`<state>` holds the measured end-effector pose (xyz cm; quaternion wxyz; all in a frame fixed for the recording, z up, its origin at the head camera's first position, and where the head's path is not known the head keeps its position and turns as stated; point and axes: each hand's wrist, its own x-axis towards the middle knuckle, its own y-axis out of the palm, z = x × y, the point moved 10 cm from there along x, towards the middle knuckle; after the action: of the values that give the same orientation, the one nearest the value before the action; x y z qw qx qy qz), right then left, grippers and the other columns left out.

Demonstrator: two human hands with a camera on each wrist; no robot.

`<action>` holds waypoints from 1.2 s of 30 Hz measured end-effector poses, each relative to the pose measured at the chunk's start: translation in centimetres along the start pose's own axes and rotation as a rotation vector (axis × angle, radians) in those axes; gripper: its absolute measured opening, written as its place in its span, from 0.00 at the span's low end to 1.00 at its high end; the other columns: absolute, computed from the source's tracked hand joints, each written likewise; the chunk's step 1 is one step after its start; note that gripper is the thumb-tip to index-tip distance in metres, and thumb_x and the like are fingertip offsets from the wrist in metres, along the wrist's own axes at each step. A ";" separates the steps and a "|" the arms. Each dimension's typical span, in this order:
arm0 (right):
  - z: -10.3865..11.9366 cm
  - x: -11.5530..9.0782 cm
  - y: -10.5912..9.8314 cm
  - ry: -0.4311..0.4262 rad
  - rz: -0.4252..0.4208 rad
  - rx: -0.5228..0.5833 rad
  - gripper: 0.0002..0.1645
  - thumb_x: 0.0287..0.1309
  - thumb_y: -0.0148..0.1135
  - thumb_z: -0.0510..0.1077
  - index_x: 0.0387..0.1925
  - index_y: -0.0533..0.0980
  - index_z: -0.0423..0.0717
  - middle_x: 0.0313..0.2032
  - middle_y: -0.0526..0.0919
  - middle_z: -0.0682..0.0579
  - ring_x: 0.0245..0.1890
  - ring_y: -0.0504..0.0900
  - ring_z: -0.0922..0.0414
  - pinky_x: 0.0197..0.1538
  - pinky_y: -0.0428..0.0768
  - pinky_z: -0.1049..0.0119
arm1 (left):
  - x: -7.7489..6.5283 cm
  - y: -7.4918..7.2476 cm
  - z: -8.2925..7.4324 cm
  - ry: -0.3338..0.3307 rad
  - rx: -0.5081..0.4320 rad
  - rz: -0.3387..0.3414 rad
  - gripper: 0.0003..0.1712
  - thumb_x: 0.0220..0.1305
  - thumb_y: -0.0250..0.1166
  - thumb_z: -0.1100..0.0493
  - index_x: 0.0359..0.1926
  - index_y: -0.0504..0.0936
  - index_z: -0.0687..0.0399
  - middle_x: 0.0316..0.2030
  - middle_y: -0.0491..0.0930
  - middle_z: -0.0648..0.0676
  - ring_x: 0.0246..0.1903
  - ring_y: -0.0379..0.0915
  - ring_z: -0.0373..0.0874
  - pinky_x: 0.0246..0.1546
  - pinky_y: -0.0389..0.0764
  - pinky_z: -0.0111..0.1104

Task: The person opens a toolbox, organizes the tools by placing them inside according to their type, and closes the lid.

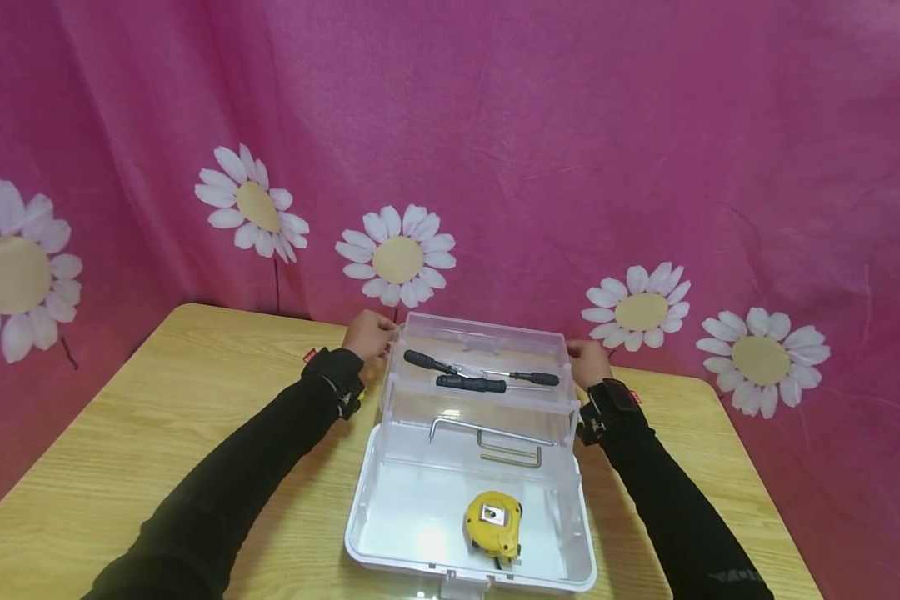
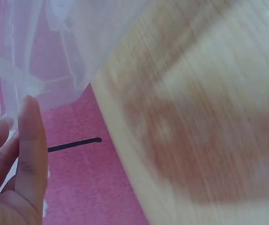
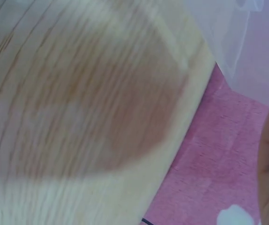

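Note:
A toolbox with a white base (image 1: pixel 412 500) and a clear plastic lid (image 1: pixel 487 325) stands unfolded on the table. My left hand (image 1: pixel 370 333) pinches the lid's left edge; in the left wrist view thumb and finger meet at the clear plastic. At the opposite edge, my right hand (image 1: pixel 590 363) grips the lid's right side, mostly cut off in the right wrist view. Three screwdrivers, one with a thick black handle (image 1: pixel 471 384), lie in the upper clear tray. Hex keys (image 1: pixel 495 431) lie in the lower tray. A yellow tape measure (image 1: pixel 493 525) rests in the base.
The wooden table (image 1: pixel 270 350) reaches back to a pink curtain (image 1: pixel 510 167) printed with white daisies. A latch (image 1: pixel 465 586) juts from the base's front. Something small and yellow-green, too small to identify, shows beside the left wrist.

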<state>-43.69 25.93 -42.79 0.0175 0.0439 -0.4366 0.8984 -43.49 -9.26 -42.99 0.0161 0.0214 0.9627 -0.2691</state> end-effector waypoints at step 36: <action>7.6 -5.1 -9.4 -0.254 -0.288 0.259 0.12 0.58 0.59 0.34 0.42 0.79 0.29 0.38 0.81 0.33 0.26 0.74 0.79 0.31 0.75 0.86 | -5.2 -7.0 -9.0 0.443 -0.016 -0.294 0.12 0.58 0.64 0.68 0.43 0.83 0.69 0.40 0.83 0.66 0.39 0.81 0.58 0.44 0.80 0.46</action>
<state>-37.46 25.77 -31.26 0.0844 0.2203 -0.3055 0.9225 -38.81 -10.75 -31.43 -0.2342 -0.0604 0.9376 -0.2497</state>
